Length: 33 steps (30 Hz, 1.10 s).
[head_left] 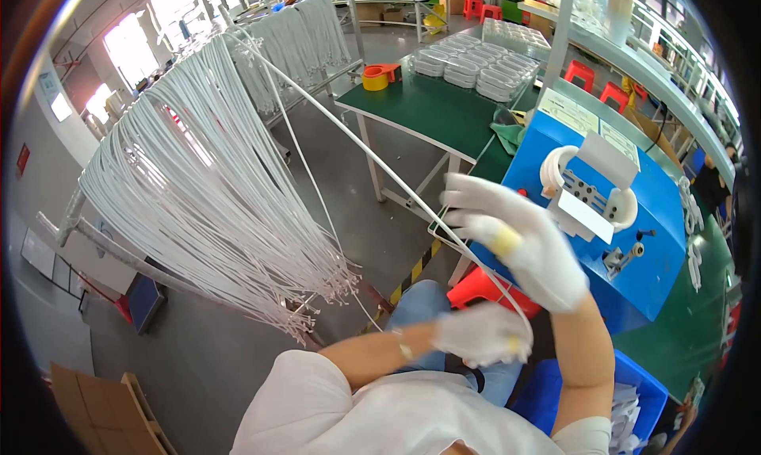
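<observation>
A long white cable (pixel 357 140) runs from the top of the hanging rack down to my hands, bending into a loop near its lower end. My left hand (pixel 485 334), in a white glove and slightly blurred, is closed around the cable low over my lap. Above it, my right hand (pixel 519 245), also gloved, has its fingers stretched out beside the cable, not wrapped round it. Many similar white cables (pixel 198 154) hang in a thick bundle on the rack to my left. One strand droops separately from the rack toward my knees.
A blue machine (pixel 515 170) with a white coil on top stands at right on a green bench. Beneath is a blue bin (pixel 634 384) of white pieces; a red stool (pixel 476 287) is near my knees. Ahead, a green table (pixel 412 106) holds yellow tape (pixel 375 78) and clear trays (pixel 476 63).
</observation>
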Tool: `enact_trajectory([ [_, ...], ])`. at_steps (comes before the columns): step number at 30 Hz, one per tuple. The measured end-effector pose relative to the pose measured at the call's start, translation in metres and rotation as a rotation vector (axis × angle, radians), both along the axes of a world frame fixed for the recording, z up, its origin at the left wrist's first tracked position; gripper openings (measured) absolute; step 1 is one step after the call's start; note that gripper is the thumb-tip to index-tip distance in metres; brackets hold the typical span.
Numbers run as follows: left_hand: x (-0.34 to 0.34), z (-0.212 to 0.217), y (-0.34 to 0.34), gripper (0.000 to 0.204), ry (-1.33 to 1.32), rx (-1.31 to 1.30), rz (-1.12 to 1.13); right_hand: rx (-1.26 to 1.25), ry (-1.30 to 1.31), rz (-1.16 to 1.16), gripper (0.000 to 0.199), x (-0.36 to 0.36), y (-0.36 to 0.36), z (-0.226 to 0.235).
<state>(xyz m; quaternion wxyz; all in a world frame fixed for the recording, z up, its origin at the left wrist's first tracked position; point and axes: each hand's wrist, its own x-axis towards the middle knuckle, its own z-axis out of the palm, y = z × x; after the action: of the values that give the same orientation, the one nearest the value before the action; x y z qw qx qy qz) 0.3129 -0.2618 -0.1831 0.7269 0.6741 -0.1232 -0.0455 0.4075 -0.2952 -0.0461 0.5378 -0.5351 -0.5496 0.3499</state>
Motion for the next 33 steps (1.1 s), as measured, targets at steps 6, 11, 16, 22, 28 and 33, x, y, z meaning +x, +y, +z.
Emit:
enact_trajectory([
  [6, 0.034, -0.079, -0.052, 0.034, -0.148, 0.917, -0.290, -0.211, 0.343, 0.036, 0.038, -0.013, -0.010, 0.024],
  [11, 0.017, 0.046, 0.058, 0.036, -0.311, 0.397, 0.355, -0.279, 0.036, -0.368, 0.024, 0.027, -0.104, -0.012],
  [16, -0.021, 0.093, 0.116, 0.015, -0.691, -0.496, 0.524, -0.095, 0.267, -0.569, 0.038, 0.059, -0.219, -0.109],
  [22, -0.040, 0.069, 0.121, 0.032, -0.541, -0.677, 0.956, -0.170, 0.007, -1.095, 0.047, 0.066, -0.319, -0.178],
  [28, 0.012, 0.045, -0.001, 0.027, -0.093, -0.287, 0.286, 0.071, -0.705, -0.942, 0.058, 0.022, -0.201, -0.071],
  [33, 0.035, 0.048, -0.013, 0.018, -0.115, -0.265, 0.191, -0.250, -0.238, -0.589, 0.031, 0.012, -0.188, -0.085],
])
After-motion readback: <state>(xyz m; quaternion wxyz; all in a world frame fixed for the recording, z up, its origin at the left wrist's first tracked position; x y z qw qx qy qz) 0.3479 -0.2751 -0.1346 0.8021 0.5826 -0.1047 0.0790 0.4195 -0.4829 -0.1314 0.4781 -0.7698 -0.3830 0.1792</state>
